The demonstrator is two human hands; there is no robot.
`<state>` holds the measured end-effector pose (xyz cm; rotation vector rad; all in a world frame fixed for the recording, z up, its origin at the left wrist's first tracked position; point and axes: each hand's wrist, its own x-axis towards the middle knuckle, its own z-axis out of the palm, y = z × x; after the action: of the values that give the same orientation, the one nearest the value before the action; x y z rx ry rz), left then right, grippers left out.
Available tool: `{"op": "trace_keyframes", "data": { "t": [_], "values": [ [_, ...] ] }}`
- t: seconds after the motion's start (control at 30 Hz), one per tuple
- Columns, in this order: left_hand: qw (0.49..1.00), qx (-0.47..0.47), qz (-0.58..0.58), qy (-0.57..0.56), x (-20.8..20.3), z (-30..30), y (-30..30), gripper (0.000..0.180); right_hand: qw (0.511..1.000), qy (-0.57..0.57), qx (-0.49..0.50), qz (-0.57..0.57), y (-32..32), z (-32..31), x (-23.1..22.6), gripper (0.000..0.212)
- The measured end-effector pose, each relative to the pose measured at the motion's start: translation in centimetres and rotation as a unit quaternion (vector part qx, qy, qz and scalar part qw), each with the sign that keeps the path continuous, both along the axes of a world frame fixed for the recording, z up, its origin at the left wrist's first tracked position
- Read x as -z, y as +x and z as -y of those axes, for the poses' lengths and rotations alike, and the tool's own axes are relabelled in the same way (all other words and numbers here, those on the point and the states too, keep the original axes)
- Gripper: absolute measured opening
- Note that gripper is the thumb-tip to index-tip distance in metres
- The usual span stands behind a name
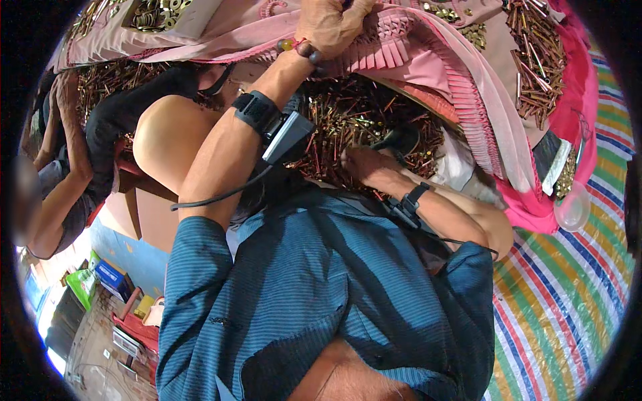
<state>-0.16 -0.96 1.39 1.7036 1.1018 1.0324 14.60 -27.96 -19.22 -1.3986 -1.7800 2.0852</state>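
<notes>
My left hand [334, 28] reaches far forward over a pink pleated cloth [388, 47]. Its fingers are curled together at the upper edge, and what they may hold is hidden. A dark strap with a grey box [287, 137] sits on that forearm, and a bead bracelet circles the wrist. Closer to my body, my right hand [366, 166] is closed low against a heap of copper-coloured screws [334, 127]. Anything inside its fingers is too small to make out. Beside it lies a dark rounded object [403, 140].
More screws [535, 67] lie at the far right, with brass-coloured pieces [461, 23] nearby. An open box of metal washers [157, 15] stands at the far left. Another person's arm [73, 134] shows at left. A clear plastic cup [573, 206] sits near a striped sheet [562, 301].
</notes>
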Motion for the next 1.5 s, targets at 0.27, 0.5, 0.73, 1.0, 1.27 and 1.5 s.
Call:
{"op": "trace_keyframes", "data": {
  "t": [0.27,0.5,0.73,1.0,1.27,1.5],
  "values": [
    [0.999,0.009,0.009,0.03,-0.3,-0.1,0.2,0.027,0.945,0.2,-0.039,0.255,-4.7,-3.3,-4.8,0.06],
    [0.999,0.027,0.023,-0.018,-1.4,0.4,0.1,0.026,0.93,0.178,-0.177,0.27,-4.1,-0.5,-0.7,0.076],
    [0.995,0.039,0.068,-0.057,-1.5,1.1,0.1,0.025,0.905,0.176,-0.292,0.254,-3.4,0.2,-1.3,0.073],
    [0.997,-0.002,-0.044,0.056,-0.1,0.6,-1.1,0.026,0.939,-0.245,0.197,-0.14,7.0,1.2,-6.7,0.03],
    [0.993,0.011,0.111,-0.035,1.1,0.4,0.1,0.023,0.803,0.429,-0.384,0.157,6.4,0.9,0.9,0.019],
    [0.976,0.013,0.187,-0.114,1.3,0.8,0.9,0.024,0.947,0.087,0.216,0.223,5.1,-3.9,4.3,0.038]
  ]
}}
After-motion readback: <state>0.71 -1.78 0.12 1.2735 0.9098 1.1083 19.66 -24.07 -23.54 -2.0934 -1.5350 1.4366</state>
